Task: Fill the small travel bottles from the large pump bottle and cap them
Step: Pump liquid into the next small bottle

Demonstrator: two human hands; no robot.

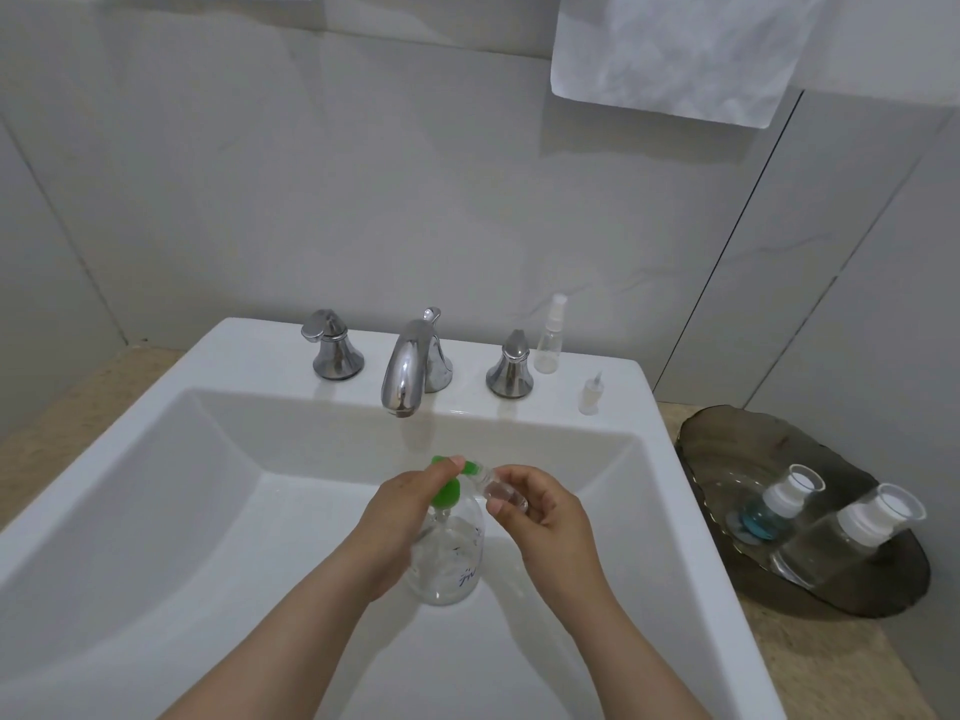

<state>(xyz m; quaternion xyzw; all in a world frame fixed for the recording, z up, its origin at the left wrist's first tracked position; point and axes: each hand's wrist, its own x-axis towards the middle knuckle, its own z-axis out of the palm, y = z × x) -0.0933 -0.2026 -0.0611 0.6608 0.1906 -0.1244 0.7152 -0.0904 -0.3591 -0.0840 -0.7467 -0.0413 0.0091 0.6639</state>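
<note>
Hands meet over the white sink [670, 459]. The left hand [400, 517] wraps the neck of the clear pump bottle [447, 563], with a fingertip lying on its green pump [445, 493]. The bottle is upright below that hand, its long axis vertical and its nozzle pointing toward the right hand. The right hand [545, 517] pinches a small clear travel bottle [504, 492] between thumb and fingers. It lies almost level, its long axis running from the right hand toward the left, its mouth at the nozzle tip. Beyond both hands, on the sink ledge, stand a chrome faucet [410, 363], a spray bottle [550, 337] and a small loose cap [590, 396]. To the right of the right hand, on the bench [810, 662], a dark glass tray [727, 444] carries two bottles with their flip lids open: a blue-filled bottle [774, 504] and a clear bottle [841, 537].
</note>
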